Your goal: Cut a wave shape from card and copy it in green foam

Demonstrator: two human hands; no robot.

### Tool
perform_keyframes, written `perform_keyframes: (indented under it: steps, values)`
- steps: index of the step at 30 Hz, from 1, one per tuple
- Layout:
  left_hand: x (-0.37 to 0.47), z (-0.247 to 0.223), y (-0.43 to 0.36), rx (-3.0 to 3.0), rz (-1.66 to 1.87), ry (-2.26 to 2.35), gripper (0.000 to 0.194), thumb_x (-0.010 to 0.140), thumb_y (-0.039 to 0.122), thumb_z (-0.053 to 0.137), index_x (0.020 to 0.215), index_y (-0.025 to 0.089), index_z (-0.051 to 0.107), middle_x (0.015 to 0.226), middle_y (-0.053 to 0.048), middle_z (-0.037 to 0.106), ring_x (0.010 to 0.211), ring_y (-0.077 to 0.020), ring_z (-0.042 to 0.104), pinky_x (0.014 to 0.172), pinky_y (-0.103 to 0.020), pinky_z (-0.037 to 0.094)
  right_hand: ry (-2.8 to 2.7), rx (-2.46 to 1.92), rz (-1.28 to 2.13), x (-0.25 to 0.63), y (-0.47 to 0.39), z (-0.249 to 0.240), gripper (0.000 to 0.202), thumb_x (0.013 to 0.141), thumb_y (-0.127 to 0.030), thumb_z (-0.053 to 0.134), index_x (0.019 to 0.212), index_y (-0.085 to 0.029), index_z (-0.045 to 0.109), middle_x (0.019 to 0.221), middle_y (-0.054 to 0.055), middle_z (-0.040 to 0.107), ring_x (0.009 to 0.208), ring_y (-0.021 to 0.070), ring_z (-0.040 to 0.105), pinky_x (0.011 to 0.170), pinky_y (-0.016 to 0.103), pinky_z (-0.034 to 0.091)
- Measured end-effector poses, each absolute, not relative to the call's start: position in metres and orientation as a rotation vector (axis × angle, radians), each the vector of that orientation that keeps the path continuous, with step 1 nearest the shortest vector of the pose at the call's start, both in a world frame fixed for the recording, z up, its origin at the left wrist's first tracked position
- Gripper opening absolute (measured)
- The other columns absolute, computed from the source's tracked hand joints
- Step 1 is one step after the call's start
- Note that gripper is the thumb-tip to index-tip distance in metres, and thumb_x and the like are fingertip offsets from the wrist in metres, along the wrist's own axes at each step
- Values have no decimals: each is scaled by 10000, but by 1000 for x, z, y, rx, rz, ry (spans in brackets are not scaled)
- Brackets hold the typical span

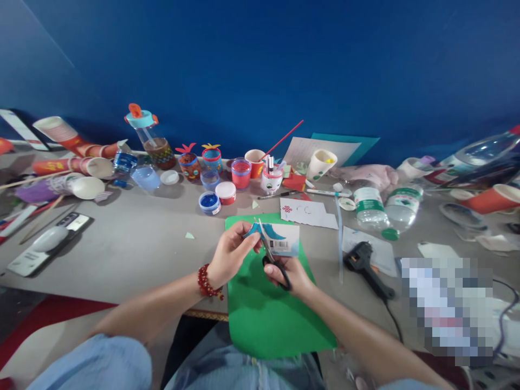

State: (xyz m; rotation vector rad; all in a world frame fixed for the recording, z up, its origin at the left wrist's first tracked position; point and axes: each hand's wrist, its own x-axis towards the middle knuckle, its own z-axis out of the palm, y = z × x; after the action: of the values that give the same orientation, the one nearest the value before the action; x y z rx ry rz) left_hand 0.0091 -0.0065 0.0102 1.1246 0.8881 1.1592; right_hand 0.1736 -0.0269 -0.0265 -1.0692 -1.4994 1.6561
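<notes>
Light-blue sleeve fabric [93,365] is seen closest, at the lower left, with the forearm reaching from it towards the middle of the bench [162,244]. Beneath both hands, a green sheet [276,325] is spread, overhanging the bench's near edge; small offcuts could be caught on it. Blue cut paper [273,232] is pinched at its left end between the thumb and fingers of the left hand [233,250], presumably so that it is steadied near the blades. Black-handled scissors [268,249] are grasped in the right hand [293,275], with their points directed away from the body, beside the left fingertips. A barcoded white card [291,238] is seen just beyond the right hand, behind the blue paper; whether the two are joined cannot be told.

Both forearms are angled inward, so that paper and scissors are brought together in front of the body. The left wrist is ringed by a red bead bracelet [205,280] and is turned so that the back of the hand is shown; the right hand is curled around the handles from below. To the right of the right hand, a glue gun [363,264] is laid down, and beyond the left hand an open blue paint jar [209,202] is placed beside a red paint jar [226,193].
</notes>
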Motion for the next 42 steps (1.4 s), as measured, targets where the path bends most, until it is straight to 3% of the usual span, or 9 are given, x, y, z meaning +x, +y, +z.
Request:
perform_keyframes:
  steps: [13, 26, 42]
  values:
    - [10, 8, -6, 1097, 1155, 882, 223, 820, 359, 628, 797, 160, 529, 670, 4, 564, 620, -109, 536, 619, -244, 450, -1490, -1090, 1666, 174, -26, -29, 561, 662, -723, 603, 746, -184, 473, 479, -64, 415, 390, 78, 378, 381, 216, 271]
    - [13, 8, -8, 1077, 1150, 884, 223, 813, 353, 637, 798, 163, 521, 665, 9, 573, 607, -106, 541, 617, -239, 449, -1443, -1082, 1680, 173, -28, -32, 574, 680, -708, 601, 830, -163, 503, 486, -65, 424, 385, 73, 368, 380, 209, 275]
    - [9, 8, -6, 1140, 1171, 900, 200, 827, 342, 616, 801, 167, 522, 685, 14, 555, 644, -112, 541, 640, -239, 441, -1487, -1111, 1652, 173, -28, -34, 546, 700, -703, 585, 621, -176, 469, 446, -46, 425, 386, 70, 360, 391, 210, 240]
